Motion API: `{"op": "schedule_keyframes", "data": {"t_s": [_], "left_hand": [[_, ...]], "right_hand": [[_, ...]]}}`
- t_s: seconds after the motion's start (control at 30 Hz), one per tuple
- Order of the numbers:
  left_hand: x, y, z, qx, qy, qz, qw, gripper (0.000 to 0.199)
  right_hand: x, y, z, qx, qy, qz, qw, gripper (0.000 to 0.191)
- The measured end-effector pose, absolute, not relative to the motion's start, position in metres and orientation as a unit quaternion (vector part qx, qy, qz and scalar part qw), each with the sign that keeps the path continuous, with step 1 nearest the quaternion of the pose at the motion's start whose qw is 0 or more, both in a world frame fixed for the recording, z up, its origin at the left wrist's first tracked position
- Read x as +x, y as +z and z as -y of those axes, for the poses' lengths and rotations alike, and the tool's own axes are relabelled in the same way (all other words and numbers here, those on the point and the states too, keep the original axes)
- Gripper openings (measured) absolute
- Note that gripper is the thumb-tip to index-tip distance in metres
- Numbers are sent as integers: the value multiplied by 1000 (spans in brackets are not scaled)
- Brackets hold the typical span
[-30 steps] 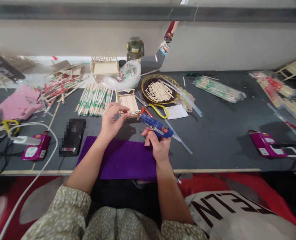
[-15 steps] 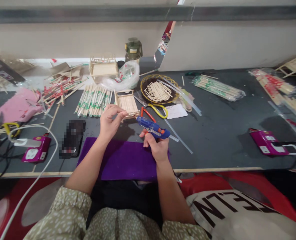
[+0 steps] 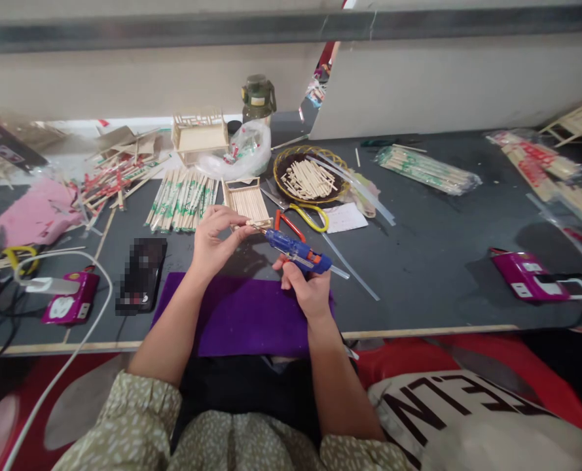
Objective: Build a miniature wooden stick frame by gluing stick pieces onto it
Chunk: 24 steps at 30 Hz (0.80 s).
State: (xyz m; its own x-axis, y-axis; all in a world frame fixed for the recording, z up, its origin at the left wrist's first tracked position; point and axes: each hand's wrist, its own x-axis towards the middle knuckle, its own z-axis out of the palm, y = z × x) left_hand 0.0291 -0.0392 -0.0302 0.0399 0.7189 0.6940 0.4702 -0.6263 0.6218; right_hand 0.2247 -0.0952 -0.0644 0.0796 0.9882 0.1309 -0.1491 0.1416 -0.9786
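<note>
My left hand (image 3: 216, 243) pinches a short wooden stick (image 3: 250, 224) between thumb and fingers, though the fingertips hide much of it. Wrapped around the handle of a blue glue gun (image 3: 291, 247) is my right hand (image 3: 311, 291). The gun's nozzle points left and meets, or nearly meets, the stick; I cannot tell whether they touch. Just behind, a small frame of wooden sticks (image 3: 249, 199) lies on the table, partly covered by my left fingers. Under my forearms a purple cloth (image 3: 256, 317) spreads along the table's front edge.
A basket (image 3: 277, 176) holds cut sticks, with red-and-yellow scissors (image 3: 310, 217) before it. Wrapped chopsticks (image 3: 182, 199) lie left of the frame. A black phone (image 3: 142, 275), clear glue sticks (image 3: 352, 268), a white cable (image 3: 108, 281) and purple power blocks (image 3: 529, 278) surround the work area.
The short stick and the gun's nozzle remain close together, with only a slight shift of the hands. The whole view has moved a little.
</note>
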Motion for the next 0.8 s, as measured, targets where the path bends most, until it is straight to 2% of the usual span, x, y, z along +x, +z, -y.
{"op": "schedule_keyframes", "data": {"t_s": [0.13, 0.4, 0.8], "left_hand": [[25, -28, 39, 714, 534, -438, 116, 25], [26, -27, 41, 731, 514, -439, 92, 9], [27, -27, 41, 737, 514, -432, 77, 8]], "right_hand": [[226, -66, 95, -435, 483, 472, 596, 26], [225, -67, 94, -442, 483, 461, 599, 32], [225, -64, 93, -449, 495, 467, 579, 30]]}}
